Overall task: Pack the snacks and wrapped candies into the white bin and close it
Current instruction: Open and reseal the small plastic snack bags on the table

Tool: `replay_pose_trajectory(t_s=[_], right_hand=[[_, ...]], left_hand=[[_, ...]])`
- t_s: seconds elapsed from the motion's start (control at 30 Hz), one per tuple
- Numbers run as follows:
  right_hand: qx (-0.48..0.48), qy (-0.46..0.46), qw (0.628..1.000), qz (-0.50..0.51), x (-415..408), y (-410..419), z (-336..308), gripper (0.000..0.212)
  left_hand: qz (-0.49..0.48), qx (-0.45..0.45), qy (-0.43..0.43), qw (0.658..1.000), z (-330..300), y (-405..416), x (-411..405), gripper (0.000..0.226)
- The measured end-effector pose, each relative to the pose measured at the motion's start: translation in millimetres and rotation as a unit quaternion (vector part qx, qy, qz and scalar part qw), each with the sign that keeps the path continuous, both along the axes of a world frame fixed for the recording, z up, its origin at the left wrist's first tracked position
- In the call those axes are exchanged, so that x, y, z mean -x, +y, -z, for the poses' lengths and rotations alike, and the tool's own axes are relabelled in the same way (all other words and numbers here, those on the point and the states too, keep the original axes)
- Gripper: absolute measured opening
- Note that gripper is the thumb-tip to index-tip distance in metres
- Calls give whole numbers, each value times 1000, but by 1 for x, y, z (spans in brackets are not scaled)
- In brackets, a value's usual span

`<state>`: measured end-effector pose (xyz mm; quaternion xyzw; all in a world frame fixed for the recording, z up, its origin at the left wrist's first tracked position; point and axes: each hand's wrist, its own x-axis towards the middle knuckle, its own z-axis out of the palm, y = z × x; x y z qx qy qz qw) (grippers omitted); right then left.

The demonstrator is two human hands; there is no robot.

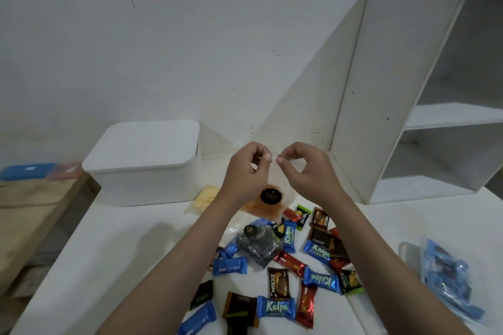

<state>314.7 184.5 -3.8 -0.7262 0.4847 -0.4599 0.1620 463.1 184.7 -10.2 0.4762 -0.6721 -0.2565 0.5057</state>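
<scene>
My left hand [249, 168] and my right hand [302, 168] pinch the top edge of a clear snack bag [268, 202] with orange chips and a black label, held upright above the table. The white bin [144, 163] stands at the back left with its lid on. A second clear bag of yellow chips [204, 197] lies beside the bin. A bag of black-and-white swirl cookies [257, 246] rests among several wrapped candies [276, 307] in blue, red, brown and green scattered across the white table [114, 266].
A white shelf unit [402, 95] stands at the back right against the wall. A blue plastic bag of sweets [449, 280] lies near the right edge. At left a wooden surface [32, 215] holds a blue box [27, 171].
</scene>
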Motion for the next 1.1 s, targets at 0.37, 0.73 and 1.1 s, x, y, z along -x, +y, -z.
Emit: replay_pose_trajectory(t_s=[0.37,0.73,1.1], right_hand=[[-17,53,998,-18,-7,-9,-13,6],[-13,35,999,-23,-2,-10,-4,6],[-3,75,995,-58,5,-13,-5,4]], left_hand=[[25,22,-9,999,-4,-12,-6,15],[46,-5,-4,999,-1,-14,-5,16],[45,8,-60,997,-4,-12,-8,6]])
